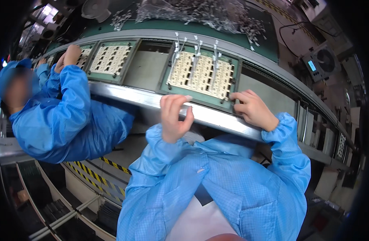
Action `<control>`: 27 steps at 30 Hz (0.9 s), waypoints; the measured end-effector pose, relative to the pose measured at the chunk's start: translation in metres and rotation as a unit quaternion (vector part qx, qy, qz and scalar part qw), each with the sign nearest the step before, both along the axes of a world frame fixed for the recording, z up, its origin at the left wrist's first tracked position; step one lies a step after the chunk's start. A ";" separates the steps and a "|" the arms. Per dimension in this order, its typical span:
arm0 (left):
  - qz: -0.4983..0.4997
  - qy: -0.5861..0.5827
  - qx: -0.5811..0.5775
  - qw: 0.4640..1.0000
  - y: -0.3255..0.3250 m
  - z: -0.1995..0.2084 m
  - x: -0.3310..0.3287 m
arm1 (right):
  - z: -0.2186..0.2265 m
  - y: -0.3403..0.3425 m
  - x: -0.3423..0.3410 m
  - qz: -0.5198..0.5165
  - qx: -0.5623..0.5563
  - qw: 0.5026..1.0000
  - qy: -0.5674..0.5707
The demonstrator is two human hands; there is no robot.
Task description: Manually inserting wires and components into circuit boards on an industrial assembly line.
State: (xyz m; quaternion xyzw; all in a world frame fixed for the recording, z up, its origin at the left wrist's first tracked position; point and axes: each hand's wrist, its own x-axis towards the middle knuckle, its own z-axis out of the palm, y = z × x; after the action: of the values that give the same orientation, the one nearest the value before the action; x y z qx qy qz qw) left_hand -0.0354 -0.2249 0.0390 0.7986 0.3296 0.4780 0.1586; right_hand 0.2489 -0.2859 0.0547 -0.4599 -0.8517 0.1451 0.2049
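Observation:
A green carrier tray (173,86) with cream circuit boards (200,74) lies on the conveyor in front of me. Several thin wires with white connectors (198,45) rise from the boards toward the far side. My right hand (254,110) has its fingers curled at the tray's near right corner, and thumb and fingers close on its edge. Over the metal front rail, left of the tray's middle, my left hand (175,117) is half curled. Its thumb stands apart from the fingers, and I see nothing held in it.
Left along the conveyor lies another board tray (111,60), beside a person in blue (68,108) who works there with both hands. The shiny front rail (128,94) runs before me. Beyond the conveyor lie bundled wires (192,14) in clear plastic. A machine with a fan (323,60) stands far right.

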 end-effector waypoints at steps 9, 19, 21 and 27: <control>-0.027 0.242 -0.013 0.970 0.118 0.028 0.049 | 0.014 0.024 0.005 -0.212 0.016 0.973 0.094; 0.055 0.408 0.013 0.911 0.142 -0.007 0.137 | -0.044 0.156 0.011 -0.280 0.134 0.948 0.070; 0.040 0.379 0.024 0.924 0.142 -0.015 0.138 | -0.047 0.165 0.010 -0.264 0.131 0.953 0.073; -0.008 0.305 0.033 0.952 0.146 -0.032 0.139 | -0.047 0.155 0.030 -0.242 0.066 0.967 0.038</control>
State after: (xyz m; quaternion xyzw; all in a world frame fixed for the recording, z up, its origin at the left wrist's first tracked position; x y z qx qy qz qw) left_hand 0.1032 -0.0787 0.0068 0.9136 0.3401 0.2211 0.0278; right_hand 0.2792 -0.1310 0.0080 -0.6318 -0.7144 0.0520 0.2964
